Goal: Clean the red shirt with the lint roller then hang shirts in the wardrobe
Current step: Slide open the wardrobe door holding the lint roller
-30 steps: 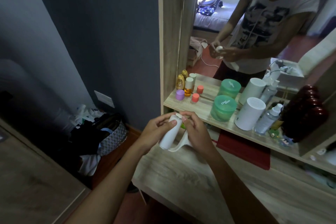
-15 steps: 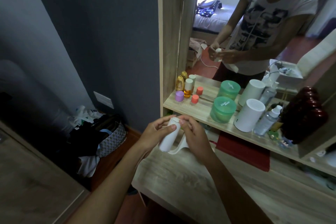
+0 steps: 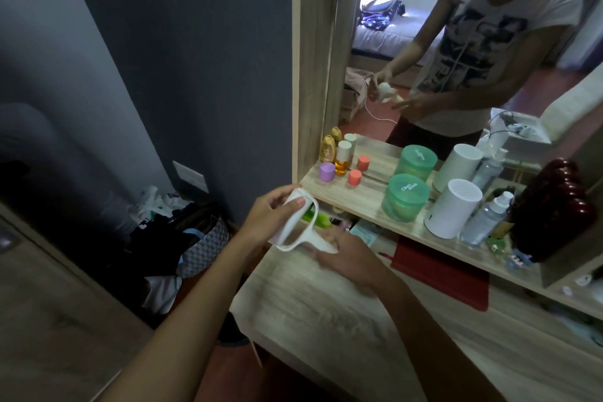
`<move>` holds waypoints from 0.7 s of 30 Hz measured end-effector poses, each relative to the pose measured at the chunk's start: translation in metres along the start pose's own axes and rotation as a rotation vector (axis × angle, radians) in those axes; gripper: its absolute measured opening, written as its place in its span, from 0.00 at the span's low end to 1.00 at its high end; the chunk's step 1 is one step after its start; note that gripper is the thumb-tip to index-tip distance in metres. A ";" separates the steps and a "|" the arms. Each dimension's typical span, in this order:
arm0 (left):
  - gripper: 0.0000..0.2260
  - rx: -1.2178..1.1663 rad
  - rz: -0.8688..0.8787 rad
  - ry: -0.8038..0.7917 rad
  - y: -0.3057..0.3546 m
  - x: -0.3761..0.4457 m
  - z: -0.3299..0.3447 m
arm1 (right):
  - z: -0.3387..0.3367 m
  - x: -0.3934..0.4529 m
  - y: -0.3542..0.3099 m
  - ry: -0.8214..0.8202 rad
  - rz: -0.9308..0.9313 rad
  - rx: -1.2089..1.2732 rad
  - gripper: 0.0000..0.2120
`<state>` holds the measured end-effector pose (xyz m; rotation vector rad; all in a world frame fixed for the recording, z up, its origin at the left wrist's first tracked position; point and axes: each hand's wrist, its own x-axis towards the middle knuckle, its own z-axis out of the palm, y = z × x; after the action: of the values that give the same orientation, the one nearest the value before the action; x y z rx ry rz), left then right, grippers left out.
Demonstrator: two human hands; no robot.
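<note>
Task was barely started, by my read: no cleaning done and nothing hung. No red shirt clearly in view — a flat red thing [image 3: 440, 266] lay under the shelf [image 3: 365, 197] at about 3 o'clock from my hands, but I couldn't tell if it was a shirt. No wardrobe visible either. Everything was left: roll the shirt, then hang the shirts. The step in hand looked like getting the roller ready.

Lint roller [image 3: 295, 222] was in the air over the near-left corner of the tabletop [image 3: 326, 313], just below the shelf edge.

Left hand [image 3: 270, 217]: grip clamped on the roller's white barrel, thumb over the front face near the top, fingers wrapped behind. Firm hold, barrel tilted with its top toward 12 o'clock.

Right hand [image 3: 342, 253]: at 4 o'clock from the left, fingers mostly straight and loose, grip apart. It touched or sat right under the white handle end of the roller; motion blur there, so I couldn't tell if it pinched anything. I read it as not holding.

Shelf clutter at 1–2 o'clock: green jars [image 3: 404, 197], white cylinder [image 3: 452, 207], small bottles. Mirror [image 3: 408, 42] above showed the same pose.
</note>
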<state>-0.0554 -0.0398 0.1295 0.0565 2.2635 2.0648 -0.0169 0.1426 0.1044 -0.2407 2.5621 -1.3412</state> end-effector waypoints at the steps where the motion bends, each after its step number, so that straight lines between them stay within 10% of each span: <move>1: 0.15 0.040 0.023 -0.003 0.004 0.000 -0.002 | 0.003 0.001 0.002 -0.011 -0.002 -0.085 0.12; 12: 0.12 0.392 0.457 0.625 0.033 -0.017 -0.084 | 0.041 0.051 -0.055 0.340 -0.079 0.146 0.17; 21: 0.11 0.885 0.635 1.048 0.079 -0.085 -0.222 | 0.117 0.120 -0.198 0.170 -0.329 0.379 0.15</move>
<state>0.0090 -0.2595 0.2311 -0.3916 4.0910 1.0646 -0.0915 -0.0911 0.1870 -0.5119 2.4042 -2.0123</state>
